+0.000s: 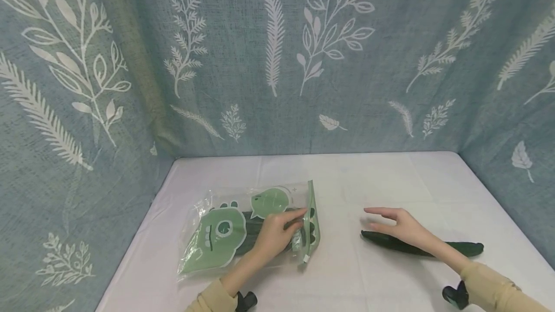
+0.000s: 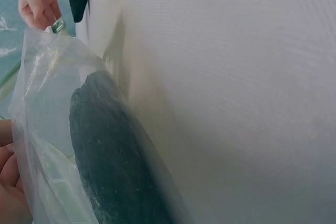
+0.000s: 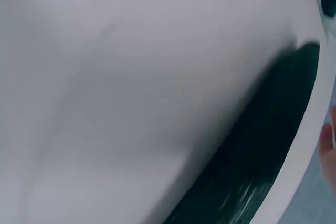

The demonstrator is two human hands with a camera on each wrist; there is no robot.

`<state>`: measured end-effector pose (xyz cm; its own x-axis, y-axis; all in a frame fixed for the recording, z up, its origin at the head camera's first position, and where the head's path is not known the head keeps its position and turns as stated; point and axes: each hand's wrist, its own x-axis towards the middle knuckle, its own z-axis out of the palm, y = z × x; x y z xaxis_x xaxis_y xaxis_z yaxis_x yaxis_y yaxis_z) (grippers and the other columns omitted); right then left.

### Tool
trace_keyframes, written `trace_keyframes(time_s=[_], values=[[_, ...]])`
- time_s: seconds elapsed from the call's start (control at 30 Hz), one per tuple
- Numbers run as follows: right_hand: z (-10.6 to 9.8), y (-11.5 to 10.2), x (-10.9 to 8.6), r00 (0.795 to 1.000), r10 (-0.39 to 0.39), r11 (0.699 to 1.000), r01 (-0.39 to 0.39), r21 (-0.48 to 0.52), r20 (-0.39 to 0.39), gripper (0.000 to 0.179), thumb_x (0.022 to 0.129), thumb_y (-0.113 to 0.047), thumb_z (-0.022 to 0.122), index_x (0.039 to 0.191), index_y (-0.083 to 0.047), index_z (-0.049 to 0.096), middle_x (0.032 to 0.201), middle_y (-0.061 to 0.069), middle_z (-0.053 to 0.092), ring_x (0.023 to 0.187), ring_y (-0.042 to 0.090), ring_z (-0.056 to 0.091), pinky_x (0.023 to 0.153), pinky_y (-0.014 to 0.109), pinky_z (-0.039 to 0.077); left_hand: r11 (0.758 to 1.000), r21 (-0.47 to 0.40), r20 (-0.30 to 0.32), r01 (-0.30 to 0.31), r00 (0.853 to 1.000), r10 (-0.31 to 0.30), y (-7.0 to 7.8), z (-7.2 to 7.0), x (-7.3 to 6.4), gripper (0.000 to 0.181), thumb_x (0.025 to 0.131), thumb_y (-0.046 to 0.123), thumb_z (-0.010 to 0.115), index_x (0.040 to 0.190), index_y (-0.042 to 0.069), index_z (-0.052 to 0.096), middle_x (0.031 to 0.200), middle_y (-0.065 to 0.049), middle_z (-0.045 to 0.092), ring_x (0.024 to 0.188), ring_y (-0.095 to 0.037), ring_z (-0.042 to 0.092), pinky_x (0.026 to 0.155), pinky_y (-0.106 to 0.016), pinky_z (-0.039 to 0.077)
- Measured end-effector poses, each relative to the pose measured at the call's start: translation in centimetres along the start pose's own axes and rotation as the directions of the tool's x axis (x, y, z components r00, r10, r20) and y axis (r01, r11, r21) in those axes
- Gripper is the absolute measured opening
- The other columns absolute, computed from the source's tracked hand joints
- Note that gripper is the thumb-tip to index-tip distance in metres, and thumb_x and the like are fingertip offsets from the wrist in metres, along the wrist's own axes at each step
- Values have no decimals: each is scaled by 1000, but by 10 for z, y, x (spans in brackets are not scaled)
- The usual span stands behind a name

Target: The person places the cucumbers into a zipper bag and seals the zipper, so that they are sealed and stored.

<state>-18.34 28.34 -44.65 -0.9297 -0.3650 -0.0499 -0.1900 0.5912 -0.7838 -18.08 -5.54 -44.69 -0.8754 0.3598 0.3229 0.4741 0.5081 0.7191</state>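
Note:
A clear zip bag (image 1: 212,249) printed with green cartoon dinosaurs lies on the table, its green zip edge with a white slider facing right. Dark green cucumbers show through the film, and one cucumber (image 2: 115,156) fills much of the left wrist view. My left hand (image 1: 277,232) pinches the bag's film close to the zip edge, thumb and fingers together. On the right, a long cucumber (image 1: 461,248) lies loose on the table. Over it hovers my right hand (image 1: 403,225), fingers extended to the left and thumb apart, holding nothing.
A white cloth covers the table (image 1: 347,182). Blue-green curtains (image 1: 243,61) with white leaf prints stand behind it and along both sides. Dark camera mounts (image 1: 456,295) sit at both wrists, below beige sleeves.

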Motion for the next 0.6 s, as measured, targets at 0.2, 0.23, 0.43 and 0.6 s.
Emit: trace_keyframes(time_s=[0.2,0.23,0.43,0.6], values=[[-29,18,-20,1000,19,999,-18,-51,25,44,92,-30,62,131,-10,56,135,15,56,128,28,50,99,55,45,1000,-5,-1,-19,1000,19,-1,0,0,33,86,12,66,119,10,65,118,-6,68,105,-17,67,82,-25,57],[-33,21,-23,999,18,998,-16,-68,27,43,93,-29,61,131,-10,56,134,14,57,126,17,52,99,51,47,1000,-5,0,-20,1000,20,-1,0,0,33,86,12,66,119,10,65,118,-6,68,106,-17,67,84,-26,57],[-56,37,-40,996,13,994,-4,-107,86,40,93,-25,61,129,-9,58,130,14,60,110,-22,41,87,20,51,1000,-8,1,-29,1000,29,-1,0,0,33,86,12,66,119,10,65,118,-6,68,107,-18,66,90,-28,55],[-71,50,-54,991,3,995,10,-95,134,38,94,-19,59,129,-5,57,127,-15,59,109,-22,41,82,17,51,1000,-9,3,-28,1000,28,-1,0,0,33,86,12,66,119,10,65,118,-6,67,108,-18,66,90,-28,55]])
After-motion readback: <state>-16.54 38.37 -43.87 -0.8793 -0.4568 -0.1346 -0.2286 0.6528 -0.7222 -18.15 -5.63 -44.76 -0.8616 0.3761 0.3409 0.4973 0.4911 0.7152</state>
